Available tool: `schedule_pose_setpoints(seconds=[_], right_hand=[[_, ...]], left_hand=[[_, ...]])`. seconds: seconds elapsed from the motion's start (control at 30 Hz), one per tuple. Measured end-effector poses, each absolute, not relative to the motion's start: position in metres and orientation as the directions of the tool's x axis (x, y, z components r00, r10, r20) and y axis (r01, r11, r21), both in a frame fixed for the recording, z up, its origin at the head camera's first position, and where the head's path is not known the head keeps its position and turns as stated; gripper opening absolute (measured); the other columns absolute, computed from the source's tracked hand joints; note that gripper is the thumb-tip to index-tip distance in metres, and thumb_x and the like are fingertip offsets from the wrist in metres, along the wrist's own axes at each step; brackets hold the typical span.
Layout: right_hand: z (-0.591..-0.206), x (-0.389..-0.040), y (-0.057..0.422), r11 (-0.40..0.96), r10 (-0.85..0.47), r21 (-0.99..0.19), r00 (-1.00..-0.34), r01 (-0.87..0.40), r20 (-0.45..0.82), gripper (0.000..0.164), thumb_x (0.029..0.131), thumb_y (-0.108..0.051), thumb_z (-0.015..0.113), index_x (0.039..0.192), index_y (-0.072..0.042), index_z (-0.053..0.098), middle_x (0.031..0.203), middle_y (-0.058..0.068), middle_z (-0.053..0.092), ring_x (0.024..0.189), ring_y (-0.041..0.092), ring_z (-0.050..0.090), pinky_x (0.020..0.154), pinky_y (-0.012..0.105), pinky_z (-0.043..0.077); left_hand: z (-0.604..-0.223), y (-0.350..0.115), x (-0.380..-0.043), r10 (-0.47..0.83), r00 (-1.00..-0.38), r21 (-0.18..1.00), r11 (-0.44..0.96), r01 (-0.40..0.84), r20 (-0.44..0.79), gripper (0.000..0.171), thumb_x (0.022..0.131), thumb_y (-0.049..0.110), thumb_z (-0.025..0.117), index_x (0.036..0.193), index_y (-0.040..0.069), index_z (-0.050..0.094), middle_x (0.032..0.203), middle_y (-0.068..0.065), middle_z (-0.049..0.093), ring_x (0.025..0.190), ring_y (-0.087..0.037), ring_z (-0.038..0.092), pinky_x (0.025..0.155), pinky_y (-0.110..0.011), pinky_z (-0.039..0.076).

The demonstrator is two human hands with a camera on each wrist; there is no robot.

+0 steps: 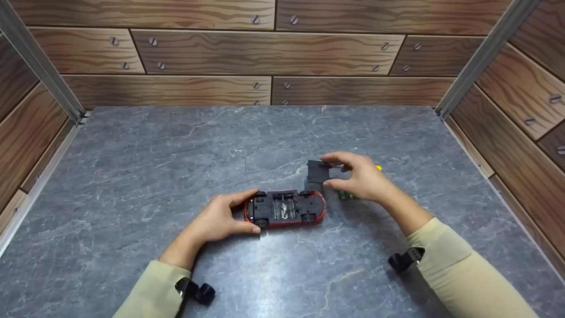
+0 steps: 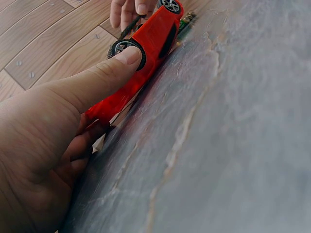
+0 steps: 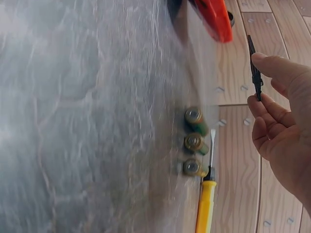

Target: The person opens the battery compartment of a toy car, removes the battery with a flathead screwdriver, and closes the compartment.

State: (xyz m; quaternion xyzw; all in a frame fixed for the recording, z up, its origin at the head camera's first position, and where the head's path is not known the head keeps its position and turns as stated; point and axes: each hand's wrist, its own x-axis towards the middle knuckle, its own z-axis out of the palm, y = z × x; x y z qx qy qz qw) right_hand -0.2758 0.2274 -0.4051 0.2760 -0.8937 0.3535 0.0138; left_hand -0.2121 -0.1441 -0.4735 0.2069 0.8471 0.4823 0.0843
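A red toy car [image 1: 284,208] lies upside down on the table, its black underside and an uncovered battery compartment [image 1: 284,206] facing up. My left hand [image 1: 220,218] grips one end of it, thumb against a wheel [image 2: 127,52] in the left wrist view. Beyond the car's other end, my right hand [image 1: 357,179] pinches a flat black battery cover [image 1: 318,171] by its edges, raised above the table. Edge-on, the cover [image 3: 255,70] shows thin between thumb and fingers in the right wrist view. Three green batteries [image 3: 194,141] lie under the right hand, mostly hidden from the head view.
A screwdriver with a yellow handle [image 3: 206,206] lies beside the batteries; only its yellow end [image 1: 378,168] peeks out past the right hand in the head view. Wood-patterned walls [image 1: 265,53] enclose the grey marbled table [image 1: 176,145] at the back and sides.
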Motion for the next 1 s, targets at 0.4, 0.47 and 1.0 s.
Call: schedule_pose_setpoints(seconds=[0.4, 0.47, 1.0], right_hand=[[-0.403, -0.261, 0.201, 0.531, -0.565, -0.630, -0.791, -0.567, 0.236, 0.056, 0.084, -0.015, 0.091, 0.136, -0.010, 0.070, 0.128, 0.003, 0.074, 0.115, 0.025, 0.068, 0.088, 0.049, 0.053], [-0.404, -0.258, 0.196, 0.529, -0.585, -0.615, -0.776, -0.585, 0.235, 0.057, 0.084, -0.016, 0.091, 0.137, -0.011, 0.070, 0.130, 0.003, 0.073, 0.115, 0.024, 0.067, 0.088, 0.050, 0.054], [-0.410, -0.235, 0.170, 0.510, -0.688, -0.534, -0.693, -0.674, 0.216, 0.057, 0.084, -0.022, 0.089, 0.137, -0.013, 0.069, 0.137, 0.004, 0.070, 0.128, 0.026, 0.064, 0.112, 0.049, 0.049]], left_hand=[[-0.472, -0.145, -0.212, 0.431, -0.901, 0.854, 0.450, 0.263, 0.050, 0.100, 0.070, 0.038, 0.100, 0.157, 0.016, 0.054, 0.151, -0.007, 0.060, 0.140, -0.026, 0.055, 0.124, -0.049, 0.034], [-0.473, -0.145, -0.213, 0.433, -0.899, 0.854, 0.445, 0.271, 0.060, 0.099, 0.071, 0.038, 0.099, 0.156, 0.015, 0.054, 0.151, -0.007, 0.061, 0.140, -0.026, 0.055, 0.123, -0.049, 0.035], [-0.474, -0.145, -0.213, 0.432, -0.900, 0.848, 0.452, 0.277, 0.064, 0.097, 0.072, 0.039, 0.099, 0.155, 0.017, 0.056, 0.150, -0.006, 0.061, 0.142, -0.026, 0.054, 0.124, -0.048, 0.034]])
